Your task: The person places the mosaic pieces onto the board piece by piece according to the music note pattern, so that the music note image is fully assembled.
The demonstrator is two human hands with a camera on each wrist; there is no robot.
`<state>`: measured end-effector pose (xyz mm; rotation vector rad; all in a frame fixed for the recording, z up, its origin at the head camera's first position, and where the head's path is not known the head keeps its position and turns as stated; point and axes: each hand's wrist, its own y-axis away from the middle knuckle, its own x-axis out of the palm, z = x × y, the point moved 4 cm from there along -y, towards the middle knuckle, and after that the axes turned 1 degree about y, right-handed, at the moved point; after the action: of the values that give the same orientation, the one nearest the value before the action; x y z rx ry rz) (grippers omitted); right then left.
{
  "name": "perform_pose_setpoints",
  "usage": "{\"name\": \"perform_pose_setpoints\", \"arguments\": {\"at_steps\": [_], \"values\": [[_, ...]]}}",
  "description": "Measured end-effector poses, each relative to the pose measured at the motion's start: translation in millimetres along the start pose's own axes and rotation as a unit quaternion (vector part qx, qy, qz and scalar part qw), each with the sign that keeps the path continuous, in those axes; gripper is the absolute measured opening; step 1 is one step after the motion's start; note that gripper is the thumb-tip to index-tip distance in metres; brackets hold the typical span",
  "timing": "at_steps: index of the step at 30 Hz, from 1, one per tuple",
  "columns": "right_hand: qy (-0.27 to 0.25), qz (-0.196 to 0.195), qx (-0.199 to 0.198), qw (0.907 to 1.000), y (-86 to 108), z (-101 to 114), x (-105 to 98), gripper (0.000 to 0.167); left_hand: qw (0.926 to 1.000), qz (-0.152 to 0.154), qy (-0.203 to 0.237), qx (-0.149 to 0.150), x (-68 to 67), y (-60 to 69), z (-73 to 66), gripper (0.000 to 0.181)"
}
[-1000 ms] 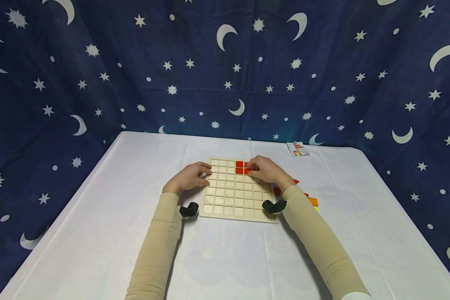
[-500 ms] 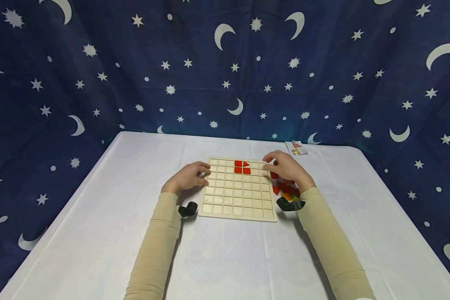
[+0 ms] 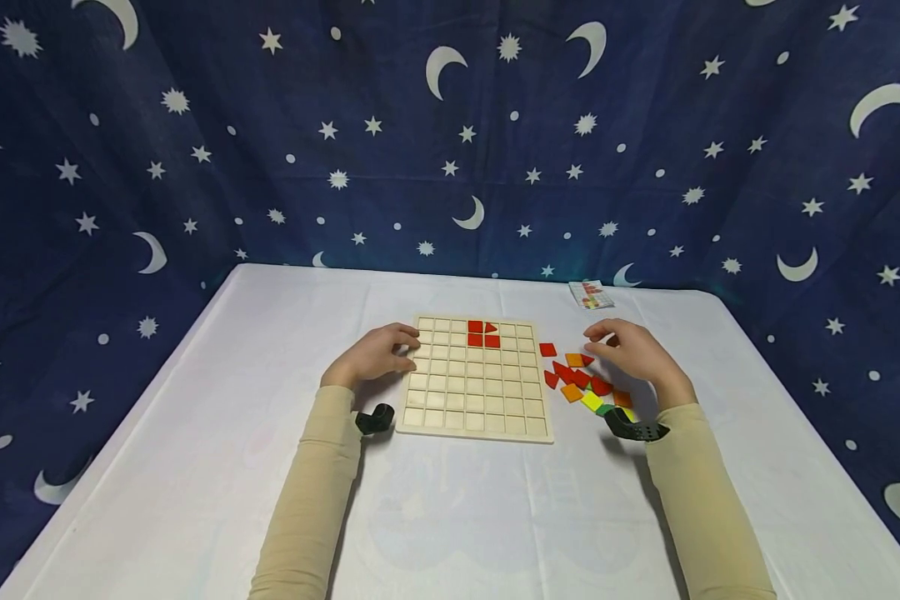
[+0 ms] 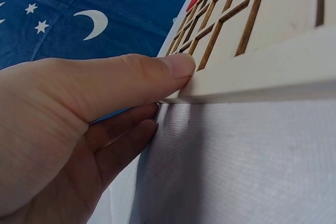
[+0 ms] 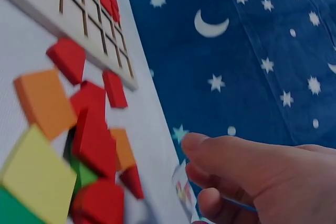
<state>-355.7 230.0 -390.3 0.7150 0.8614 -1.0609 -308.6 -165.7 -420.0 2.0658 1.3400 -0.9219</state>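
Currently grid bd (image 3: 474,389) edge touches L grip (image 3: 371,357); tiles (image 3: 581,379) nr R grip (image 3: 633,352).

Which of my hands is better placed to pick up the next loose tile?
Probably your right hand: it's beside the loose tiles and appears empty, while your left hand touches the grid board along the edge opposite them.

card (image 3: 591,295): print too small (head view) | board (image 3: 475,373): cut off in both wrist views
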Motion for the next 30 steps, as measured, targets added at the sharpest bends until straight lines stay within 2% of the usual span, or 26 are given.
{"name": "perform_pose_setpoints", "arguments": {"at_steps": [6,10,18,30], "values": [[-0.014,0.019,0.037,0.999,9.2,-20.9,6.4,0.037,1.0,0.002,-0.001,0.002,-0.2,-0.9,-0.2,0.044],[-0.015,0.029,0.043,0.9985,9.6,-26.8,12.0,0.037,1.0,0.001,-0.001,-0.002,-0.3,-1.5,1.3,0.044],[-0.002,0.046,0.044,0.9979,7.6,-27.8,20.0,0.04,1.0,0.001,0.001,-0.005,0.5,-1.9,1.4,0.044],[0.005,0.037,0.031,0.9988,3.3,-24.4,23.9,0.034,1.0,-0.001,0.0,-0.005,-0.3,-0.6,0.0,0.044]]}}
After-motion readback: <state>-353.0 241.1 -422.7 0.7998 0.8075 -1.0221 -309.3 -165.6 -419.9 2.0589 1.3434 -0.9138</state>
